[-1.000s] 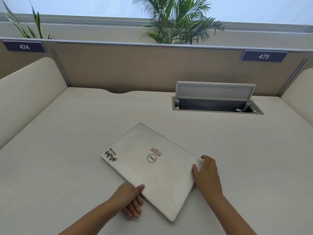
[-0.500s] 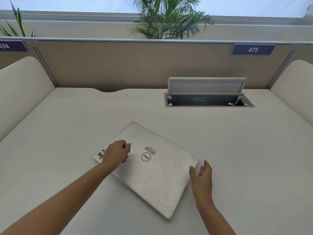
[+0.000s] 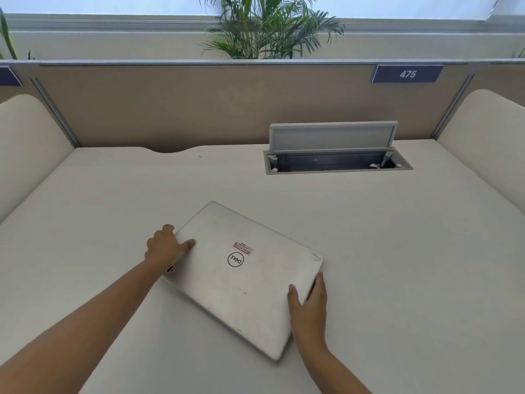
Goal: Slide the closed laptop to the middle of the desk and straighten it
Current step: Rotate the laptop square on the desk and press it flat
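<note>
A closed silver laptop point(image 3: 241, 277) with a round logo and a red sticker lies on the cream desk point(image 3: 397, 251), a little left of centre, turned at a slant with one corner pointing toward me. My left hand point(image 3: 164, 245) grips its far-left edge, thumb flat on the lid and fingers curled over the side. My right hand point(image 3: 308, 302) clasps the right edge, thumb on the lid and fingers down the side. My left forearm hides the sticker at the laptop's left corner.
An open cable hatch point(image 3: 338, 163) with its lid point(image 3: 332, 136) standing up is sunk into the desk at the back right. A tan partition point(image 3: 199, 103) with a "475" plate point(image 3: 407, 73) closes the far side. Curved cream dividers point(image 3: 28, 146) flank the desk.
My left hand went from the near edge to the lid, then onto the far-left edge. My right hand slid back along the right edge and closed on it. The laptop's slant is about the same.
</note>
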Motion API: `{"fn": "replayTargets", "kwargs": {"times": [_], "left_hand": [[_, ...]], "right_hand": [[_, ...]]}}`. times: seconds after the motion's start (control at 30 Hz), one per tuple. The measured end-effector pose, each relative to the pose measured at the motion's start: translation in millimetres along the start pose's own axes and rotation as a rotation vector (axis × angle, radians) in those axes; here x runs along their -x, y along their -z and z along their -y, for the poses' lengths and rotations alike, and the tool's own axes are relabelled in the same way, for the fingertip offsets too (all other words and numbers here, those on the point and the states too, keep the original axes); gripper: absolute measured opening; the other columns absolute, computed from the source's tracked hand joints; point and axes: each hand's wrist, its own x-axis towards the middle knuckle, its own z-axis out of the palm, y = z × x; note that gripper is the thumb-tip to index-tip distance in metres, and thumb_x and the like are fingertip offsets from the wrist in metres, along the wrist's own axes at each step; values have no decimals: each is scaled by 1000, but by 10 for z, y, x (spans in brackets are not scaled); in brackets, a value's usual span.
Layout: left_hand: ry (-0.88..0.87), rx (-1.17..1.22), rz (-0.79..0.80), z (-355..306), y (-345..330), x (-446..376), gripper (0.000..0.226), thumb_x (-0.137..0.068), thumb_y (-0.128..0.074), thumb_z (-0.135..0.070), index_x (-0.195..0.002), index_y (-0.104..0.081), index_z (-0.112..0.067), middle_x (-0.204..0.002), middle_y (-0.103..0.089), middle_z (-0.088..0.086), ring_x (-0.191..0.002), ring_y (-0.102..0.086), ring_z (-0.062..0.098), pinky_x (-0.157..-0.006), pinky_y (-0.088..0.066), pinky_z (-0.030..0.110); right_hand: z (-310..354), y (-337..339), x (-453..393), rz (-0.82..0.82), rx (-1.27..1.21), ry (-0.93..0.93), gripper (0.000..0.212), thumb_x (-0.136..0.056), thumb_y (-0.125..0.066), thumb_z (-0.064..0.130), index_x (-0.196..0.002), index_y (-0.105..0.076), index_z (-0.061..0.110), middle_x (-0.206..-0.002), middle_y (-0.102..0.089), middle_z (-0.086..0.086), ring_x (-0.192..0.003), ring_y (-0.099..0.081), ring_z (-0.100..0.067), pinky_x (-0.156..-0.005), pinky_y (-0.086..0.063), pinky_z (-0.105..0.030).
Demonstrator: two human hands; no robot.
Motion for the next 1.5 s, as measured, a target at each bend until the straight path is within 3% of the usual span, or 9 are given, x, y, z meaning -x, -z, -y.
{"fn": "replayTargets", "kwargs": {"times": [0.27,0.5,0.57,0.6,0.7,0.77,0.8,1.3,1.5], "left_hand": [[-7,-98,135,-5,107,-104,71,-75,-65,-52,-128,-45,-9,-129,-49,19,-118,-48,36,-100,-35,39],[69,255,291,40,212,-143,67,-71,-77,-27,-124,-43,-3,-127,-46,18,-90,-58,36,-64,-54,40],[75,296,320,37,230,-162,64,-71,-78,-26,-121,-45,-3,-120,-46,15,-83,-57,34,-64,-54,41],[73,309,333,41,237,-175,58,-71,-77,-26,-116,-47,-5,-115,-45,13,-80,-57,32,-66,-54,40],[64,348,370,88,263,-208,31,-74,-74,-31,-84,-51,-13,-98,-42,9,-63,-46,23,-49,-45,26],[91,440,402,144,259,-240,27,-76,-72,-31,-82,-57,-9,-93,-47,12,-68,-46,25,-50,-44,24],[123,495,408,166,258,-246,27,-77,-72,-29,-88,-60,-8,-95,-52,13,-71,-50,26,-54,-46,27],[306,580,447,166,372,-257,21,-82,-66,-17,-74,-57,-1,-66,-62,14,-55,-59,27,-53,-47,35],[320,633,387,227,352,-122,26,-80,-68,-24,-78,-55,-2,-78,-58,15,-69,-56,29,-79,-47,46]], "right_hand": [[97,-21,-27,3,-61,-101,67,-90,-56,19,-146,-19,9,-153,-25,-7,-141,-23,-21,-116,-22,-35],[51,91,-63,-44,-283,-250,17,-88,-48,-2,-96,-54,11,-80,-58,8,-69,-53,-3,-76,-43,-23],[69,103,-92,-49,-310,-284,36,-88,-48,-1,-109,-21,11,-77,-57,3,-71,-49,-12,-75,-43,-22],[83,101,-102,-44,-320,-279,28,-88,-48,0,-75,-29,15,-75,-56,-1,-74,-48,-17,-71,-41,-23],[48,107,-147,-62,-351,-313,11,-89,-51,3,-95,-53,-6,-89,-61,-16,-96,-52,-44,-90,-45,-35],[63,126,-163,-49,-395,-330,18,-90,-53,5,-104,-55,-6,-126,-36,-14,-110,-56,-27,-100,-40,-38],[46,137,-189,-25,-398,-334,10,-90,-54,6,-99,-58,5,-87,-39,6,-94,-59,-20,-95,-42,-34],[40,258,-411,85,-482,-410,23,-87,-62,10,-105,-64,-4,-114,-66,-19,-108,-60,-30,-105,-41,-45],[157,323,-502,107,-655,-415,12,-88,-56,1,-79,-64,2,-62,-73,-1,-70,-65,-18,-49,-54,-16]]}}
